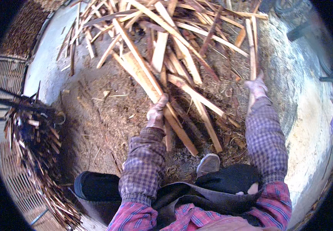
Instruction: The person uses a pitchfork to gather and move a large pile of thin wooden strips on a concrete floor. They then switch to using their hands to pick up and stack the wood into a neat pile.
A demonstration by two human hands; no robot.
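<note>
My left hand (158,112) is closed round a long, pale wooden strip (138,58), near the middle of its length. The strip slants from the heap toward my feet, and a wider split board (135,71) lies along it. On the right, my right hand (256,86) grips long wooden sticks (251,46) that stretch away from me; the palm side and part of the fingers are hidden. Between my hands, several more split pieces (197,96) lie crossed on the ground. Both forearms wear checked sleeve covers.
A loose heap of split wood (166,23) spreads across the far side. Left of me stands a dense stack of sticks (39,154) beside slatted panels (10,77). A pale wall (309,115) curves along the right. My shoe (208,164) rests on debris-strewn ground (93,123).
</note>
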